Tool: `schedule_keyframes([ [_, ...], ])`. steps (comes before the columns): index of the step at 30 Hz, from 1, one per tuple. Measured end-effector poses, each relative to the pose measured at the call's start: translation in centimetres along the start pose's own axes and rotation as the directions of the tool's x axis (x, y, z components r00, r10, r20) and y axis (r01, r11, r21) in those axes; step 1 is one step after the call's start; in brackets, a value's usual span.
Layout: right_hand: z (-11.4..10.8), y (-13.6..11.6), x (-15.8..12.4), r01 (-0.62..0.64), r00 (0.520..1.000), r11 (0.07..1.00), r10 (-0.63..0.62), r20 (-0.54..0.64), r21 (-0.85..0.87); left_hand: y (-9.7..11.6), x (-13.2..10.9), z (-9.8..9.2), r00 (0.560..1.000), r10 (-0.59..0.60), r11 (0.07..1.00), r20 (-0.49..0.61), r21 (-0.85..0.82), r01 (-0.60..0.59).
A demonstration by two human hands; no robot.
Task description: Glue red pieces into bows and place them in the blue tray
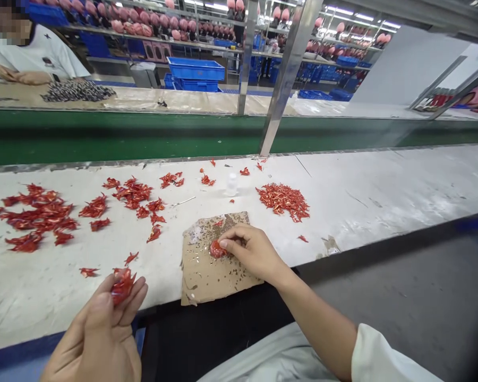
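Observation:
In my left hand [109,323], near the table's front edge, is a shiny red pointed piece [122,286], held in curled fingers. My right hand [249,246] is over a speckled cardboard sheet [207,289], thumb and forefinger pinched at a glossy red rounded piece [217,249]. The fingers partly cover it, so its full shape is hidden. A small red scrap [218,223] lies on the cardboard just beyond. To the right is a heap of small red pieces [283,200]. Larger red pointed pieces [40,215] lie in loose clusters to the left.
A small translucent bottle [231,184] stands behind the cardboard, and a thin metal stick [184,201] lies left of it. A metal post [287,74] rises at the table's back edge beside a green conveyor belt [143,135]. Across it, a person [43,53] sits by a dark pile.

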State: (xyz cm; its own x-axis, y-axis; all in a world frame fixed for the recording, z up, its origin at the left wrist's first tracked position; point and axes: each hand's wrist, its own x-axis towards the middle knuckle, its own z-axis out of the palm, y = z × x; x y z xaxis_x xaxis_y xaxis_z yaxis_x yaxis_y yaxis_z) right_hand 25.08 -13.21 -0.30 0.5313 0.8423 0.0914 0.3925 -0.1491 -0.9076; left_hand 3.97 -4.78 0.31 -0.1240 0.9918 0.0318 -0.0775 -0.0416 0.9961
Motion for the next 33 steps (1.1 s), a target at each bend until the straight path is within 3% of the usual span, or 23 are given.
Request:
schedule_keyframes([
  [3,0.2,0.1,0.1,0.002,1.0,1.0,-0.002,-0.013,-0.01,0.6,-0.4,0.0,0.995,-0.1,0.989,-0.005,-0.113,0.099],
  [10,0.3,0.4,-0.2,0.054,0.997,0.998,-0.055,-0.046,-0.026,-0.3,-1.4,-0.5,0.996,-0.082,0.986,0.017,-0.145,0.084],
  [16,0.0,0.1,-1.4,0.103,0.994,0.994,-0.102,-0.043,0.023,-0.8,-1.4,-0.5,0.965,-0.25,0.943,0.082,-0.205,0.262],
  [19,-0.1,-0.9,-2.5,0.114,0.993,0.981,-0.116,0.004,0.159,-0.9,-2.3,0.4,0.889,-0.414,0.863,0.196,-0.225,0.451],
  [21,-0.1,-1.7,-3.2,0.166,0.98,0.939,-0.19,0.053,0.303,-0.9,-3.3,1.3,0.802,-0.511,0.787,0.309,-0.207,0.581],
  [25,0.5,-2.5,-4.0,0.186,0.948,0.819,-0.295,0.121,0.543,-0.7,-5.0,2.5,0.662,-0.569,0.675,0.487,-0.183,0.715],
  [29,0.9,-2.0,-4.2,0.165,0.951,0.787,-0.286,0.115,0.594,-0.5,-5.6,2.6,0.589,-0.576,0.619,0.566,-0.169,0.767],
  [33,1.0,-1.4,-4.4,0.173,0.955,0.809,-0.277,0.105,0.562,-0.5,-5.7,2.5,0.551,-0.598,0.562,0.582,-0.184,0.806],
])
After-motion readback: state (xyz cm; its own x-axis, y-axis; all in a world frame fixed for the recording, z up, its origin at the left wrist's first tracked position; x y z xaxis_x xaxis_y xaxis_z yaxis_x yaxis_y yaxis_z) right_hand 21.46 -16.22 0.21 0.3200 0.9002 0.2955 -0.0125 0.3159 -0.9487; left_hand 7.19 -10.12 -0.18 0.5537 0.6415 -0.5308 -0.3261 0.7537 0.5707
